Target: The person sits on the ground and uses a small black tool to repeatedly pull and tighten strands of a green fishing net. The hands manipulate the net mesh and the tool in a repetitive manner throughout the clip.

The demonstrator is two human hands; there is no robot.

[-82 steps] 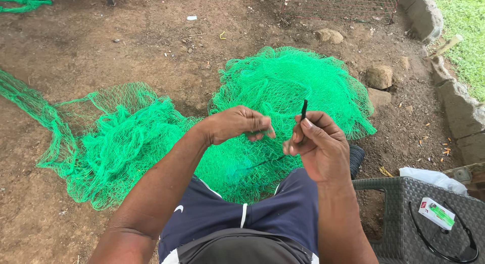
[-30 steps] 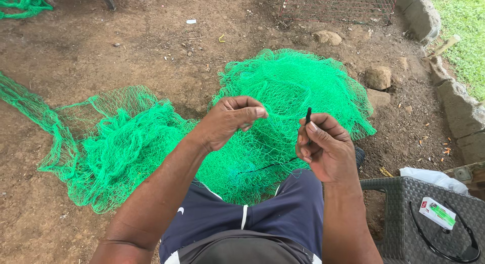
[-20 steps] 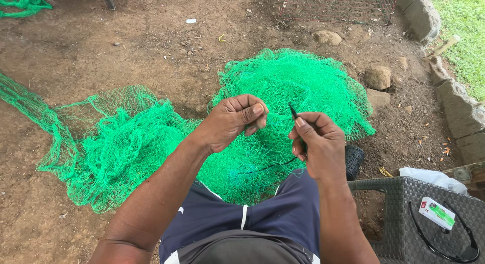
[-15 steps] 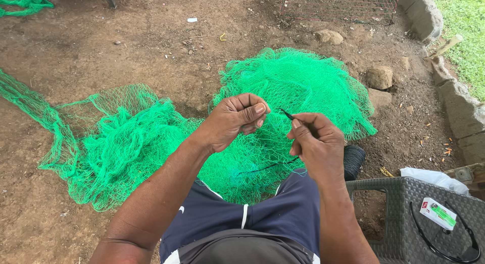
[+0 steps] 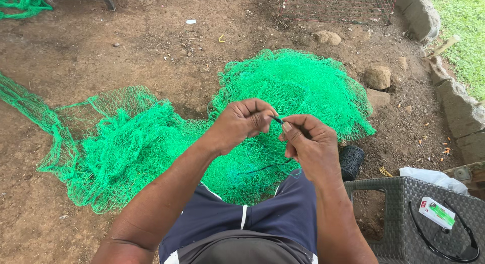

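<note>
Hands meet over the lap. Left hand (image 5: 241, 123) is pinched shut on a bit of the green net (image 5: 293, 87), fingertips bunched. Right hand (image 5: 309, 145) grips a thin dark needle (image 5: 277, 119) between thumb and forefinger, other fingers curled in.

Change: a moment ago the needle stood upright, clear of the left hand, with a gap between the hands. Now it's tipped over flat, tip pointing at the left fingertips and touching or just short of them; can't tell which. Gap has closed. Reads as the needle going into the mesh held by the left pinch, so a stitch or knot is under way, my guess.

A dark thread (image 5: 262, 168) trails from below the right hand across the net on the lap. Net is heaped in front of the knees, spreading left over the dirt ground (image 5: 151, 46). A black spool (image 5: 350, 161) sits just right of the right wrist.

Containers: woven grey stool (image 5: 399, 193) at lower right, top carries a small white-and-green packet (image 5: 436, 212) and a black cord loop (image 5: 444, 244). Wire cage (image 5: 338, 4) at top appears empty.
</note>
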